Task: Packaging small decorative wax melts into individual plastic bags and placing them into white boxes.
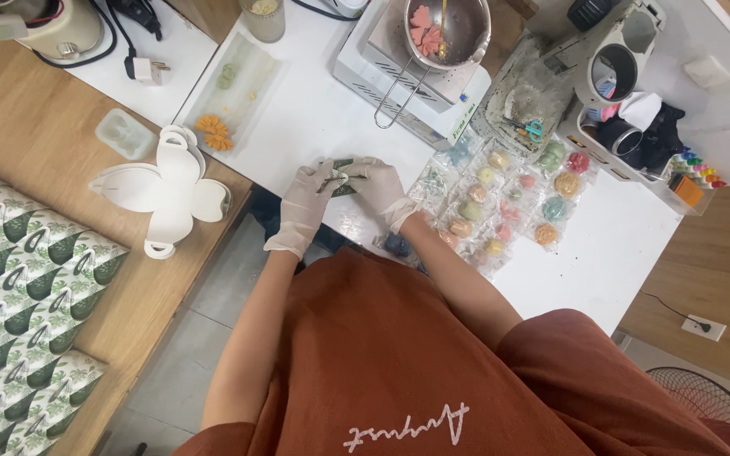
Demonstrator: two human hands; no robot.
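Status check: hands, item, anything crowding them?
Left hand and right hand, both gloved, pinch one small greenish packet at the white table edge. Wrapped colourful pieces lie just right; flat white carton left. Nothing between.

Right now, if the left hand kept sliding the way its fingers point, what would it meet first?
The left hand points up-right, so it would first meet the small greenish packet pinched between it and the right hand. Beyond that is probably the white machine; depth is unclear.
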